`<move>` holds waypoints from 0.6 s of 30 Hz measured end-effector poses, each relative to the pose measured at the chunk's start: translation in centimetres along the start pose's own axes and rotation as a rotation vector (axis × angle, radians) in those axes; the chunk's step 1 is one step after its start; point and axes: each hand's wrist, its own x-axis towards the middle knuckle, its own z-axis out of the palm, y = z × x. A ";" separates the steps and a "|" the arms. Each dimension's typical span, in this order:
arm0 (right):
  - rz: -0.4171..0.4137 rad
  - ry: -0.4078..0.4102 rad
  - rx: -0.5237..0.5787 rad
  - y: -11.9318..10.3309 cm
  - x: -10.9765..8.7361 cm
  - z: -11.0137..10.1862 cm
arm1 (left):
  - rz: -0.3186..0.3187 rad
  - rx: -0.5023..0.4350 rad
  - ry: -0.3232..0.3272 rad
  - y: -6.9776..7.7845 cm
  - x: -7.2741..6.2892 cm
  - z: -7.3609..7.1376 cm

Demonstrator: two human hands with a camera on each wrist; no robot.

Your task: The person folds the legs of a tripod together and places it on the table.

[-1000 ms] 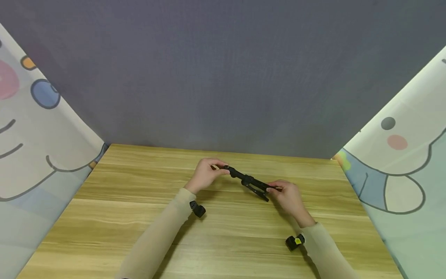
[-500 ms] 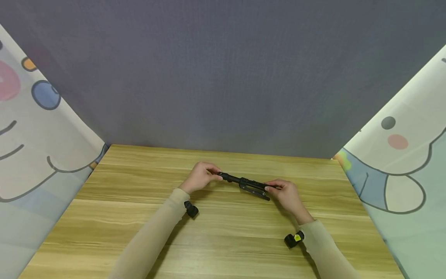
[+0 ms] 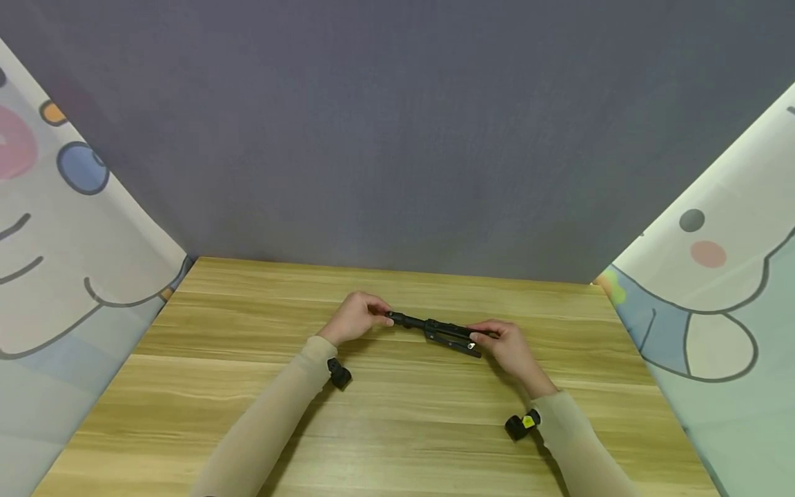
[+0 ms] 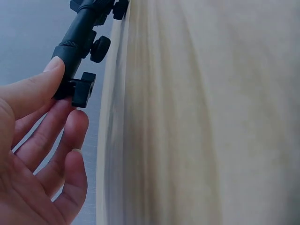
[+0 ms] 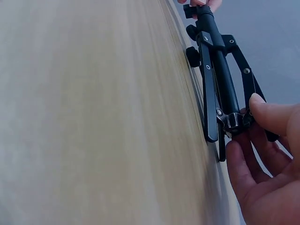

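A small black tripod (image 3: 435, 327) with folding legs lies lengthwise between my two hands over the table. My left hand (image 3: 355, 318) pinches its top end between thumb and fingers. In the left wrist view, black knobs (image 4: 100, 49) stick out from the tube just past the thumb. At the leg end, my right hand (image 3: 506, 347) grips one leg with the thumb on top. The right wrist view shows the legs (image 5: 209, 98) partly spread around the central tube (image 5: 226, 79), with a metal joint (image 5: 233, 120) at its lower end near my fingertips.
The wood-grain table (image 3: 397, 414) reaches back to a grey wall panel (image 3: 397, 138). Cartoon-printed panels stand at the left (image 3: 81, 228) and right (image 3: 714, 276). A black camera is strapped to each wrist.
My left hand has moved left and slightly down with the tripod's top end, so the tripod lies flatter across the view. Its legs look closer together. The right hand has barely moved.
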 end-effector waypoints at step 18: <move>0.042 -0.027 0.185 -0.1 -1.0 -1.5 | 0.011 -0.061 0.053 -0.2 -1.4 -1.1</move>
